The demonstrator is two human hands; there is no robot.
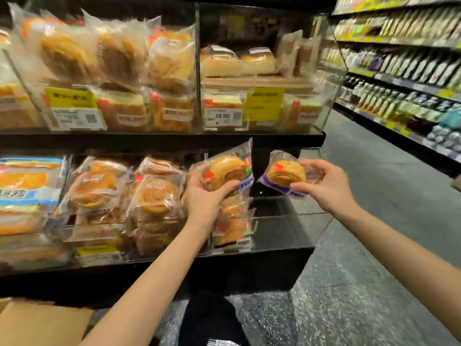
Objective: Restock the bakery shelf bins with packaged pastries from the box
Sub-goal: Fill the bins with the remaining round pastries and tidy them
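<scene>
A supermarket aisle: dark bakery shelving with clear plastic bins fills the left and centre, a speckled grey floor (369, 258) runs past it, and stocked shelves (404, 71) line the far right.

Head view: the left hand (207, 196) grips a wrapped round pastry (228, 169), thumb curled across its lower front and fingers behind the wrapper, holding it upright over the lower shelf's right-end bin (282, 216). Directly under that hand, more of the same pastries (233, 228) stand stacked at the bin's left side; the rest of the bin shows bare black floor. To the right of it and apart, the right hand (321, 183) pinches a second pastry (285, 174) by its right edge, thumb below and fingers above, tilted, above the same bin. Left of the left hand, neighbouring bins (129, 196) hold other wrapped breads. Above both hands, the upper bins (199, 71) carry yellow price tags (264, 103). A brown cardboard box (42, 323) sits at bottom left, below the left forearm.
</scene>
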